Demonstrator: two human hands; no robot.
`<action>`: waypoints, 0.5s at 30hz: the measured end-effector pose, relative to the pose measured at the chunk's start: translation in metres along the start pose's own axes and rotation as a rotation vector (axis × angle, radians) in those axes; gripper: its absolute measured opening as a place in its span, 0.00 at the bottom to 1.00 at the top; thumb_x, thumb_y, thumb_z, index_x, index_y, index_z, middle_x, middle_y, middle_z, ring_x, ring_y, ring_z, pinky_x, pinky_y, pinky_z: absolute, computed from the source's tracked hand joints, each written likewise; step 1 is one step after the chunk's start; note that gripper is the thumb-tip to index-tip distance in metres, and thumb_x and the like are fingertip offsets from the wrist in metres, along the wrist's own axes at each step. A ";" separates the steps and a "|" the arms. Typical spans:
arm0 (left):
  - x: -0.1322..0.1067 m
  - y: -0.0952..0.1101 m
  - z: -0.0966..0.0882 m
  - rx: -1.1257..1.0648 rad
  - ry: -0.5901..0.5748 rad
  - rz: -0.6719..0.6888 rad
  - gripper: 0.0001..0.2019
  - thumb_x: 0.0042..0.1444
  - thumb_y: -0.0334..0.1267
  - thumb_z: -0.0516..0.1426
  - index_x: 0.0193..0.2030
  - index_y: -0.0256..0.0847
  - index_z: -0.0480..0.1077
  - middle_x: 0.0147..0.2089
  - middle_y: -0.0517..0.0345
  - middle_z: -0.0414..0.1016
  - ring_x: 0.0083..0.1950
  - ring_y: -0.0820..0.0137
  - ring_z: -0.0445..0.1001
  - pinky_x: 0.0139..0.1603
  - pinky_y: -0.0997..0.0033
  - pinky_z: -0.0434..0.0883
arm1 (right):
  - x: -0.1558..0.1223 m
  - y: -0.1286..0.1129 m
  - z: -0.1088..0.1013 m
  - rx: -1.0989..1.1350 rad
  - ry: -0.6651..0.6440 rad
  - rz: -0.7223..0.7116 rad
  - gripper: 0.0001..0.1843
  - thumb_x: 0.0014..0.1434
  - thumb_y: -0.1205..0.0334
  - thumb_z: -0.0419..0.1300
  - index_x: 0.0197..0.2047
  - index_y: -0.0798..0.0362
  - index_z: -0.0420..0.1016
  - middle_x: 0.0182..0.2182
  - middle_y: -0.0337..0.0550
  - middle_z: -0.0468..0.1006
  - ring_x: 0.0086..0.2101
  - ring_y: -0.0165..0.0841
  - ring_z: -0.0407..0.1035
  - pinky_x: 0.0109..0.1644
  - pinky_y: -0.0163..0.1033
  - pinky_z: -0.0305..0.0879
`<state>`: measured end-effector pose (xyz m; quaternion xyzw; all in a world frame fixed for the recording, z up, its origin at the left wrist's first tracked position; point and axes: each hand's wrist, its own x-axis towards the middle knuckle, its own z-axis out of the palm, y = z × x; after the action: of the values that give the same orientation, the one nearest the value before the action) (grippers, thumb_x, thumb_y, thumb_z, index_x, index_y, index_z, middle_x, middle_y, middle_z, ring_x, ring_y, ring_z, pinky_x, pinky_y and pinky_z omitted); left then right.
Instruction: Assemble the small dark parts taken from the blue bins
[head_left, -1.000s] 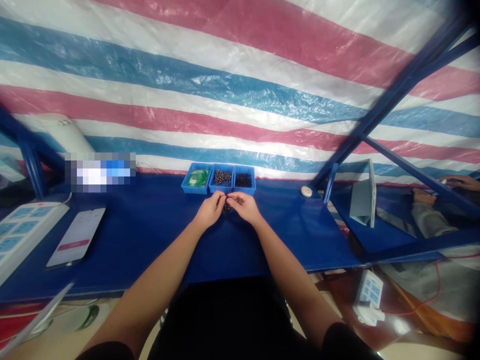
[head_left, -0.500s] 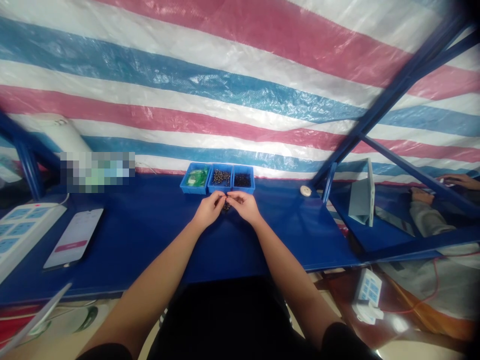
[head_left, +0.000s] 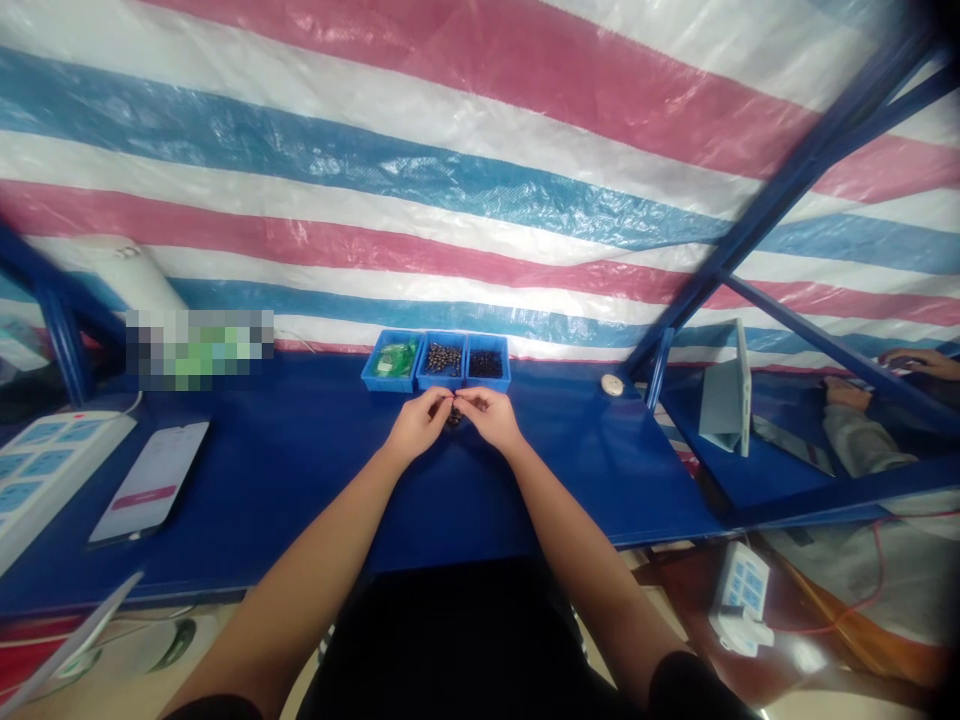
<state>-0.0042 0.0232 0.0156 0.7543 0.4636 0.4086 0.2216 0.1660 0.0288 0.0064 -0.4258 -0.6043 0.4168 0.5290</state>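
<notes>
My left hand [head_left: 421,422] and my right hand [head_left: 489,416] meet at the fingertips over the blue table [head_left: 457,510]. Both are closed in a pinch; whatever lies between the fingers is too small to make out. Just below the fingertips sits a small pile of dark brownish parts [head_left: 454,418], partly covered by the hands. Beyond them three blue bins stand side by side. Green plastic packets [head_left: 395,357] fill the left bin [head_left: 387,384], small brass-and-dark parts [head_left: 443,359] the middle bin [head_left: 441,382], and small black parts [head_left: 486,364] the right bin [head_left: 488,383].
A phone [head_left: 150,482] and a white power strip [head_left: 45,462] lie at the left. A round whitish object [head_left: 612,384] rests near the blue frame post [head_left: 658,370]. Past it stands a tablet in a case [head_left: 726,390], with another person's hand [head_left: 847,393] farther right.
The view has shifted slightly, so the bins and table sit a little lower. Both hands stay pinched together over the pile with hardly any visible movement.
</notes>
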 end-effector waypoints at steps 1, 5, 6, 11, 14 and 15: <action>0.000 0.000 0.000 0.008 -0.006 0.005 0.14 0.64 0.48 0.48 0.42 0.42 0.69 0.32 0.59 0.75 0.30 0.72 0.72 0.32 0.74 0.67 | 0.000 -0.001 0.000 0.003 -0.003 0.003 0.16 0.51 0.52 0.66 0.41 0.52 0.80 0.35 0.45 0.81 0.34 0.35 0.75 0.41 0.40 0.73; 0.001 0.001 -0.002 0.037 -0.021 0.001 0.14 0.65 0.47 0.47 0.39 0.41 0.68 0.29 0.61 0.72 0.29 0.72 0.71 0.31 0.74 0.65 | -0.002 -0.004 0.002 0.012 -0.033 -0.008 0.19 0.50 0.53 0.66 0.44 0.52 0.79 0.35 0.44 0.81 0.33 0.34 0.75 0.40 0.40 0.73; 0.001 0.001 -0.002 0.041 -0.021 -0.004 0.14 0.65 0.47 0.47 0.39 0.41 0.67 0.28 0.61 0.72 0.29 0.72 0.70 0.32 0.74 0.65 | -0.002 -0.005 0.002 0.006 -0.040 -0.016 0.19 0.50 0.53 0.66 0.44 0.52 0.79 0.35 0.44 0.81 0.32 0.34 0.75 0.40 0.39 0.73; 0.001 0.002 -0.002 0.043 -0.026 -0.017 0.15 0.64 0.48 0.47 0.37 0.41 0.67 0.28 0.61 0.72 0.29 0.72 0.70 0.32 0.75 0.65 | -0.002 0.000 0.002 -0.037 -0.024 -0.044 0.16 0.52 0.55 0.65 0.43 0.53 0.80 0.36 0.45 0.82 0.34 0.34 0.76 0.42 0.40 0.73; 0.000 0.004 -0.003 0.032 -0.031 -0.015 0.15 0.64 0.48 0.47 0.39 0.41 0.68 0.29 0.61 0.73 0.29 0.72 0.70 0.32 0.74 0.65 | -0.001 0.001 0.001 -0.034 -0.012 -0.041 0.16 0.53 0.54 0.65 0.43 0.52 0.80 0.38 0.45 0.82 0.37 0.36 0.76 0.45 0.41 0.73; 0.000 0.004 -0.003 0.029 -0.029 -0.012 0.15 0.64 0.49 0.47 0.40 0.42 0.68 0.30 0.61 0.73 0.29 0.72 0.71 0.32 0.74 0.65 | -0.001 0.000 0.001 -0.037 -0.011 -0.041 0.15 0.53 0.54 0.65 0.43 0.52 0.80 0.39 0.45 0.82 0.38 0.36 0.76 0.46 0.42 0.73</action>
<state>-0.0044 0.0211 0.0199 0.7605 0.4707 0.3895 0.2201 0.1651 0.0278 0.0059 -0.4209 -0.6233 0.3970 0.5260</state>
